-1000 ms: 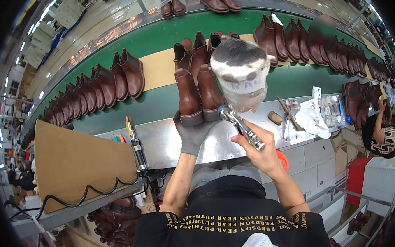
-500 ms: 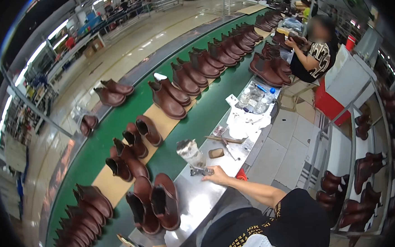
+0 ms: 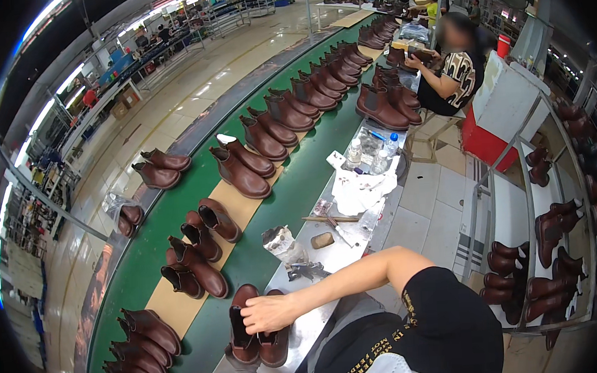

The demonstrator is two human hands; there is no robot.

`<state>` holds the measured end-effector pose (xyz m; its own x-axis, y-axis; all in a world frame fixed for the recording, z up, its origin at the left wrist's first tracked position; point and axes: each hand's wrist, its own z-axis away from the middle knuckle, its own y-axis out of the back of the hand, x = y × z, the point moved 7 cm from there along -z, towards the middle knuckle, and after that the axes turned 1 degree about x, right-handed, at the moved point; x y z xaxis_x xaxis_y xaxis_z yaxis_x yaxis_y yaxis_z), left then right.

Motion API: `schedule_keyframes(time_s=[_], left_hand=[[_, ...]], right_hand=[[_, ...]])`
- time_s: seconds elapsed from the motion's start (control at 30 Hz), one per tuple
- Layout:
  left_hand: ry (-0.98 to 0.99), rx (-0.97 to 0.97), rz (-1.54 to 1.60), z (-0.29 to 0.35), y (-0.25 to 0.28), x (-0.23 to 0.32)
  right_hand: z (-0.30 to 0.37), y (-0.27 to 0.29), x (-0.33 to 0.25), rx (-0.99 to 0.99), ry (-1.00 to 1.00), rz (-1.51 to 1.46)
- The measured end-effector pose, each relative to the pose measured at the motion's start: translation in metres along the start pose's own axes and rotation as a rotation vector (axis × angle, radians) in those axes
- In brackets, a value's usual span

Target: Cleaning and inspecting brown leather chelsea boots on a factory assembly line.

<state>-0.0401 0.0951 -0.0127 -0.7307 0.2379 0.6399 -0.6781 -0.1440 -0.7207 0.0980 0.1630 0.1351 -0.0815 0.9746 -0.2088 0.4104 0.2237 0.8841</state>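
In front of me stands a pair of brown leather ankle boots, a left boot [image 3: 245, 340] and a right boot [image 3: 275, 348], with dark openings facing up. My left hand [image 3: 243, 363], in a grey glove, grips the near end of the left boot; most of its fingers are hidden. Bent over the inner collar of that same boot, my bare right hand [image 3: 271, 313] has its fingers closed on the edge. Beyond it on the metal table [image 3: 306, 316] are a stained whitish container [image 3: 283, 245], a dark grey crumpled item [image 3: 308, 271] and a tan block [image 3: 322, 240].
Boot pairs [image 3: 243, 175] line the green conveyor [image 3: 298, 176] on brown paper. A white cloth [image 3: 362, 191], clear bottles [image 3: 379, 162] and a wooden-handled tool [image 3: 332, 218] lie along the table. A co-worker [image 3: 452, 74] sits farther up. Racks of boots [image 3: 551, 239] stand at right.
My right hand has let go of the dark item beside the container and come down onto the left boot. The pair has shifted right and nearer with my left hand. The view has turned slightly.
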Motion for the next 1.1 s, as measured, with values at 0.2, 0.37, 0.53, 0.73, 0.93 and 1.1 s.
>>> schedule_keyframes(time_s=[0.2,0.37,0.53,0.73,0.93,1.1], left_hand=[[-0.776,0.1,-1.027,-0.001,-0.072,0.073],[-0.73,0.099,-0.949,-0.009,-0.102,0.056],[-0.646,0.05,-0.849,-0.031,-0.139,0.019],[-0.531,-0.029,-0.748,-0.028,-0.163,-0.01],[-0.546,0.416,-0.666,-0.068,-0.134,0.0],[-0.647,0.722,-0.549,-0.044,-0.091,0.036]], right_hand=[[-0.044,-0.001,0.021,0.028,-0.081,-0.107],[-0.094,0.079,0.007,0.344,-0.3,-0.077],[-0.101,0.083,0.072,0.219,-0.655,-0.143],[-0.101,0.031,0.101,0.073,-0.696,-0.186],[-0.017,0.223,0.048,0.942,-0.661,-0.058],[0.258,0.053,0.125,-0.174,-1.347,-0.141]])
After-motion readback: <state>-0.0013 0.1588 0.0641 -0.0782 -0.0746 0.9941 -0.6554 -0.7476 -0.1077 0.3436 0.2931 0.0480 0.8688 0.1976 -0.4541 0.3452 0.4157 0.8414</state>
